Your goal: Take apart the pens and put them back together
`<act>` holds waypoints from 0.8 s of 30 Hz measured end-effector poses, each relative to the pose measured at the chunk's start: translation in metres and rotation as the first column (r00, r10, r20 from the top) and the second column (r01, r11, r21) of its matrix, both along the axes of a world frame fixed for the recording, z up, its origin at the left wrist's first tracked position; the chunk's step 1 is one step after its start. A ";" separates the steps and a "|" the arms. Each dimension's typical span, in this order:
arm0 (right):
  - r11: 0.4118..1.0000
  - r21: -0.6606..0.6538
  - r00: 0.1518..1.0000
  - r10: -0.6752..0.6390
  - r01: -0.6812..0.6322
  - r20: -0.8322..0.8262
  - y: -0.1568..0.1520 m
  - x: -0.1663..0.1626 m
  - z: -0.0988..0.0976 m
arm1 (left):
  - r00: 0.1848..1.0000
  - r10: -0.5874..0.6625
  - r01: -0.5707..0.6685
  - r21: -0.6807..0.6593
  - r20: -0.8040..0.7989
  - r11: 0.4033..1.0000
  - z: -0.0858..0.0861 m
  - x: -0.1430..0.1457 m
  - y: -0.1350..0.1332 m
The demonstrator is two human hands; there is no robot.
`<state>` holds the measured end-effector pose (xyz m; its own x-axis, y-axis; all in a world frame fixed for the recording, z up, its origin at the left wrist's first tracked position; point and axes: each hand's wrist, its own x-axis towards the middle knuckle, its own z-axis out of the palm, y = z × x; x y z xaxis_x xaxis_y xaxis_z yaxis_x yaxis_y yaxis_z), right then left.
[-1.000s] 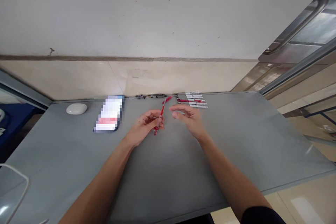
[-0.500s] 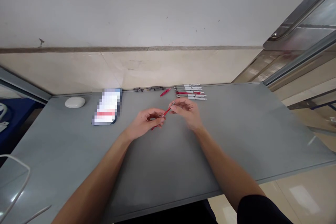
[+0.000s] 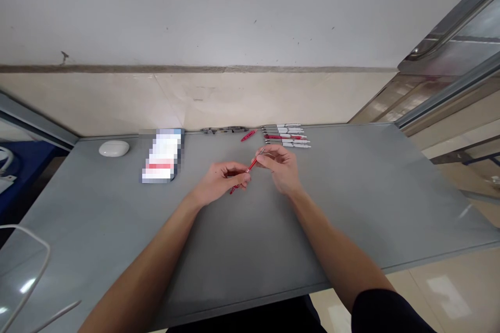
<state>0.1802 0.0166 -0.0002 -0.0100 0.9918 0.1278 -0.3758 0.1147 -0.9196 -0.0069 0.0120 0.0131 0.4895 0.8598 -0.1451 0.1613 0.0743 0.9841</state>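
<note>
A slim red pen slants up to the right between my two hands, above the grey table. My left hand pinches its lower part between thumb and fingers, and a red end pokes out below those fingers. Around the upper end, which looks silvery, the thumb and fingers of my right hand are closed. Whether the pen is in one piece is hidden by my fingers. Just beyond the hands lies a pink-red pen part. Right of it is a row of several white pens, with a red pen among them.
Dark, thin pen pieces lie along the back edge by the wall. A blurred-out phone and a white rounded case or mouse are on the left. A white cable curves over the near left of the grey table.
The camera view has shifted slightly. Slightly more of the red pen shows between my hands, and both hands keep their pinch on it.
</note>
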 end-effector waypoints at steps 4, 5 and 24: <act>0.997 -0.035 0.997 -0.065 0.063 -0.047 0.001 -0.005 0.002 | 0.999 -0.030 0.030 0.015 0.040 0.999 -0.002 -0.001 0.000; 0.996 -0.040 0.995 -0.079 0.077 -0.062 0.001 -0.005 0.003 | 0.998 -0.035 0.034 0.016 0.048 0.999 -0.003 -0.001 0.000; 0.968 -0.213 0.944 -0.188 0.131 -0.271 0.011 0.024 0.009 | 0.870 0.220 -0.066 -0.339 0.441 0.939 -0.006 -0.011 0.005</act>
